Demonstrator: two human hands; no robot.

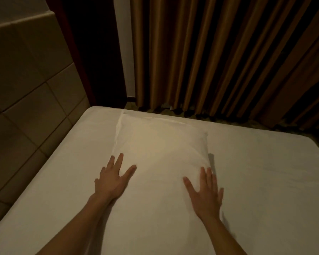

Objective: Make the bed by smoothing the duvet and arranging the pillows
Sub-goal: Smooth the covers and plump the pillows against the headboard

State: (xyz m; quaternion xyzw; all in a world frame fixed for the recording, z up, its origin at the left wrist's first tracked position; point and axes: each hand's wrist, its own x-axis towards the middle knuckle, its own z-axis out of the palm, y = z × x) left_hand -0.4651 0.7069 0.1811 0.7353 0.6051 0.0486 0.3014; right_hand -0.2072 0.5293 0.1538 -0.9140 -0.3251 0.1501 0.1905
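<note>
A white pillow (pixel 160 153) lies lengthwise on the white bed (pixel 265 181), reaching from near the far edge toward me. My left hand (pixel 112 179) lies flat with spread fingers on the pillow's left edge. My right hand (pixel 204 194) lies flat with straight fingers on the pillow's right side, near its edge. Both palms face down and hold nothing. No duvet can be told apart from the sheet.
A padded, tiled headboard panel (pixel 26 107) runs along the bed's left side. Brown pleated curtains (pixel 228 52) hang beyond the far edge, with a strip of dark floor (pixel 201 115) between them and the bed. A dark wooden post (pixel 92 52) stands in the corner.
</note>
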